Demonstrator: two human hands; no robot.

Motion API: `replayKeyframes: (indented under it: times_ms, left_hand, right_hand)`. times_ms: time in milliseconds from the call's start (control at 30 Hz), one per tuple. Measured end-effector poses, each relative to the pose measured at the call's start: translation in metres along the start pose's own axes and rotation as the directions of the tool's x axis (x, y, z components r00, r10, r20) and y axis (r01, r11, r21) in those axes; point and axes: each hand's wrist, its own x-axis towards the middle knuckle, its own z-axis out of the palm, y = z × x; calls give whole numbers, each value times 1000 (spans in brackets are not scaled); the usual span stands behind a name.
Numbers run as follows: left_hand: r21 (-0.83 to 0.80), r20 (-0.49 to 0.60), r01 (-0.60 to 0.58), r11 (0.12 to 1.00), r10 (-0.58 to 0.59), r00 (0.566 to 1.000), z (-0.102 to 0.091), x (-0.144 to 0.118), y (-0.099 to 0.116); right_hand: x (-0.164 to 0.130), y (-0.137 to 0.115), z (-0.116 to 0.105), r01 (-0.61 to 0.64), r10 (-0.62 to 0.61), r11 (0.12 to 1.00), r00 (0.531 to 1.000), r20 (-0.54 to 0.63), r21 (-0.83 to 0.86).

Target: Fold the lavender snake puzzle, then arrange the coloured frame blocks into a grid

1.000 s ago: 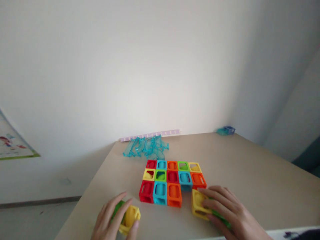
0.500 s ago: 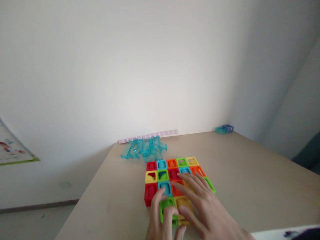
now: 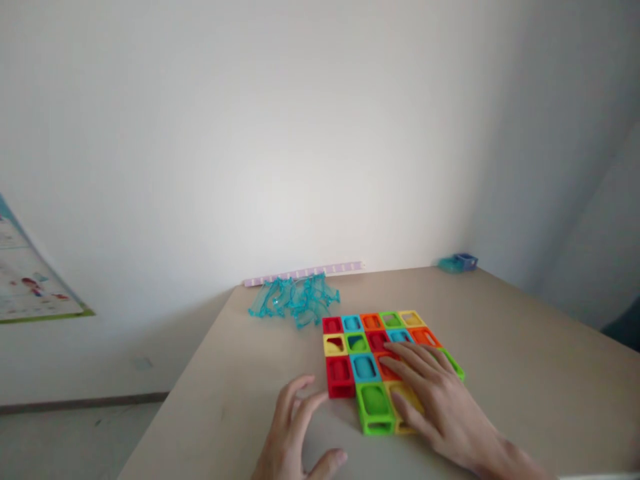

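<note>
Several hollow plastic blocks in red, blue, green, yellow and orange lie side by side as a grid on the table. My right hand rests flat over the grid's right part, fingers spread across an orange block and a yellow block, hiding some blocks beneath. Left of the grid is my left hand, fingers and thumb apart with nothing between them. Its index fingertip is close to the front-left red block; I cannot tell if they touch. A green block sticks out in the front row.
A heap of clear turquoise plastic pieces lies behind the grid, before a lilac strip along the wall. A small blue container stands at the table's far right corner. A poster hangs on the left.
My left hand has let go of the green front block and moved left, opening. The grid has shifted right in view, with my right hand still on it; the camera has also turned slightly.
</note>
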Motion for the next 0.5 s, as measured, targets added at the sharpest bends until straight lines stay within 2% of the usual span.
replayKeyframes:
  times_ms: [133,267,433,500]
  left_hand:
    - [-16,94,45,999,-44,995,0,3,9]
    - [-64,161,77,995,-66,985,-9,9,23]
    - [-168,189,130,977,-97,977,-19,17,35]
    - [-159,210,162,974,-127,969,-19,13,38]
  right_hand:
    - [2,40,7,-62,58,996,996,-68,-56]
    - [8,70,14,-75,69,996,993,-98,-57]
    - [15,79,20,-65,60,998,983,-172,-22]
    - [15,80,22,-58,54,998,978,-200,-15]
